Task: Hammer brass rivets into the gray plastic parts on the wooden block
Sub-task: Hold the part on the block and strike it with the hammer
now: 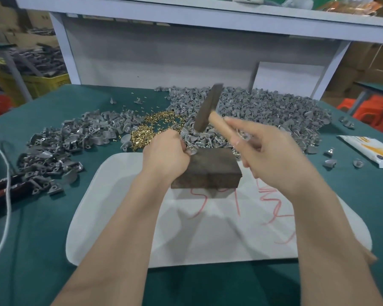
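On the green tabletop (53, 217) the wooden block (208, 171) lies with its long side running left to right. Above it is the raised hammer (208, 107), its steel head slanting down toward the block's far left corner. The right hand (272, 155) has its grip wrapped around the handle. At that corner the left hand (164, 153) pinches a gray part (191, 151) in its grip. I judge this is the striking step, and the blow must land clear of that hand.

block (210, 166) top bare, gray pts (263, 107) behind

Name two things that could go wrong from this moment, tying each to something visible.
1. The left hand pinches the gray part just below the raised hammer, so a stray blow could hit that hand.
2. The part sits at the wooden block's far-left corner; a strike might knock it off.
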`<state>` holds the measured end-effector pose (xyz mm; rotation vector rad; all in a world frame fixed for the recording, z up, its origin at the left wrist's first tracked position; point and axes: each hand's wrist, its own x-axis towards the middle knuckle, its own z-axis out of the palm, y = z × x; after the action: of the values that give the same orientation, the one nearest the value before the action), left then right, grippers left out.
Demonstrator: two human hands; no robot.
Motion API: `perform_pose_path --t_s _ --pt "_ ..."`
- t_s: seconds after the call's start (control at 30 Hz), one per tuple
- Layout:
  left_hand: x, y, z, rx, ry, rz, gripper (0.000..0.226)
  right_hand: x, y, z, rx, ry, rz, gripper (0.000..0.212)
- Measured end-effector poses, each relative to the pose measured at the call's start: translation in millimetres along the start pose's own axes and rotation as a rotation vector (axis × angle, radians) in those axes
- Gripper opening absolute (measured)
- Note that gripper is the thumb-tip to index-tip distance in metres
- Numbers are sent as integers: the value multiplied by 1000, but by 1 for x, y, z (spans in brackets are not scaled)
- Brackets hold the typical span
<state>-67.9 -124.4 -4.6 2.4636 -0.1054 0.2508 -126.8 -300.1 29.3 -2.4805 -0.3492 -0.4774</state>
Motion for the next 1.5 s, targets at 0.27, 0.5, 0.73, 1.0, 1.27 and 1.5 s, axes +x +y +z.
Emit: perform_pose_path --t_s 0.27,0.5,0.73,1.0,1.27,1.5 --pt "0 -2 1 7 -16 -2 12 1 -2 10 -41 -114 -5 36" --pt "-3 1 1 -7 -8 -10 12 -4 0 0 59 -89 30 36" --pt "-2 2 -3 20 -27 -8 12 4 10 10 142 58 107 34" --pt "-3 5 -4 -48 -58 -44 20 16 58 40 173 60 426 15" --pt "-4 8 -3 -66 -109 -44 31 15 66 44 -173 -57 428 27" --pt "-4 11 1 -167 -48 47 15 28 23 36 -63 115 221 29"
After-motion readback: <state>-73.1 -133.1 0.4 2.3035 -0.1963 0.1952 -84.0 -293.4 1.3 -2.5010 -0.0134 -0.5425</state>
